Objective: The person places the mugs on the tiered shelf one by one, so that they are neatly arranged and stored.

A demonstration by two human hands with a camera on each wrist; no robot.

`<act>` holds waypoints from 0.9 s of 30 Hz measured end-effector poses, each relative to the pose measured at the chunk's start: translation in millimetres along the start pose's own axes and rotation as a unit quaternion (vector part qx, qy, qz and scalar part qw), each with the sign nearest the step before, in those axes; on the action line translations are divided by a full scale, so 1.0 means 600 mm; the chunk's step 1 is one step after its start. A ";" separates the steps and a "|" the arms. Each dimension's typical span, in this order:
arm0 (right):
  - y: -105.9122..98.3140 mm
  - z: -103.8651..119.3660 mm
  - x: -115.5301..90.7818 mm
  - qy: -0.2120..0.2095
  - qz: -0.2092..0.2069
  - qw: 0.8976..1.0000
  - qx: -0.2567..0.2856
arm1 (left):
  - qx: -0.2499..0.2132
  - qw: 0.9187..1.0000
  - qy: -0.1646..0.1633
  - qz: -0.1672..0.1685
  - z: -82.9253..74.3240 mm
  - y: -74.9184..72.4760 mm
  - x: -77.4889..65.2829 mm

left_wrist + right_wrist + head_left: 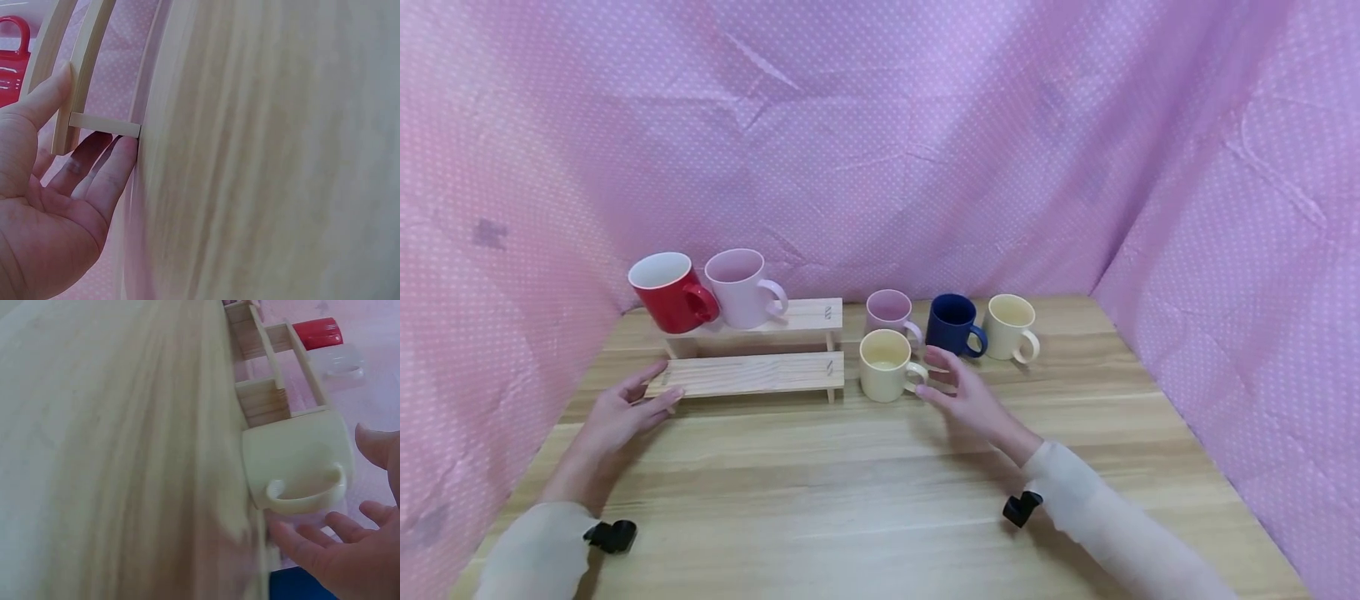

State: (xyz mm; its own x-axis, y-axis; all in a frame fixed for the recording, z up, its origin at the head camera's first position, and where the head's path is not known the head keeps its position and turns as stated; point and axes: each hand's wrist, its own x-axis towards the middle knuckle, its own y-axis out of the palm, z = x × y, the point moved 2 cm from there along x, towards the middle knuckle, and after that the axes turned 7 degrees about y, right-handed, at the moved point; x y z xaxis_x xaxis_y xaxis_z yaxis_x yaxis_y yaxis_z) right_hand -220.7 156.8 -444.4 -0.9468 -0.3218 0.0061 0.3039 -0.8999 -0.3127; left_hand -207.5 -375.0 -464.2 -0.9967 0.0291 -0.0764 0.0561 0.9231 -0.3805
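My left hand holds the left end of a two-tier wooden rack at its lower step. In the left wrist view the thumb lies on the step board, and the other fingers are beside its short leg. A pale yellow mug stands upright just right of the rack, handle to the right. Beside that handle my right hand is spread with its fingers apart. In the right wrist view a gap shows between the thumb and the yellow mug.
On the rack's upper step stand a red mug and a pale pink mug. Behind the yellow mug are a pink mug, a dark blue mug and a cream mug. Pink dotted cloth surrounds the wooden table.
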 end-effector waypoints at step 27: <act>0.020 -0.007 0.032 0.126 0.017 0.990 0.054 | -0.046 0.999 0.022 -0.012 0.008 0.003 0.004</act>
State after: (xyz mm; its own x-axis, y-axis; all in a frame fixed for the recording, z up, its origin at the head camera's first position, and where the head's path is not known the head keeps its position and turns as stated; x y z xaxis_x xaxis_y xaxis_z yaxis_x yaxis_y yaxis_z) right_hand -235.8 141.1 -451.7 -0.9283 -0.2811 -0.2435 0.3326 -0.9204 -0.2056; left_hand -209.7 -375.2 -469.3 -0.9994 0.0213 -0.0273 0.0284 0.9552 -0.2947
